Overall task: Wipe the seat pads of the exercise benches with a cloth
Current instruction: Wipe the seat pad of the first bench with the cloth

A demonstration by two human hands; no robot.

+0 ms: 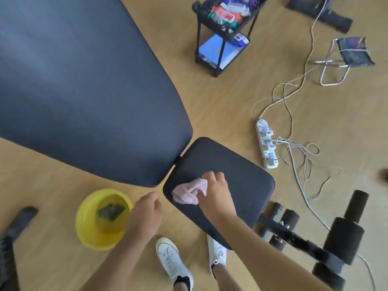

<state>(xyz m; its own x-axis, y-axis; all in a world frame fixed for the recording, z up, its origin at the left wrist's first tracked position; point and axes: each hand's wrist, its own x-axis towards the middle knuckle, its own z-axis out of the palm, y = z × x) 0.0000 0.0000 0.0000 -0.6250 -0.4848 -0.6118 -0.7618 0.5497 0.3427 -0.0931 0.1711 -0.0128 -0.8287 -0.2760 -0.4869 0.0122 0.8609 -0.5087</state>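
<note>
A black seat pad (237,175) of an exercise bench lies in the middle of the view, with the long dark back pad (79,91) stretching up to the left. My right hand (216,192) presses a crumpled pink cloth (188,191) onto the near left part of the seat pad. Beside the seat pad's left edge my left hand (147,208) hangs loosely curled, holding nothing, above the wooden floor.
A yellow basin (84,227) with water and a dark green cloth (110,212) stands on the floor at the left. Black foam rollers (344,234) stick out at the right. A power strip (265,143) with tangled cables, a black cart (222,32) and my white shoes (172,261) are around.
</note>
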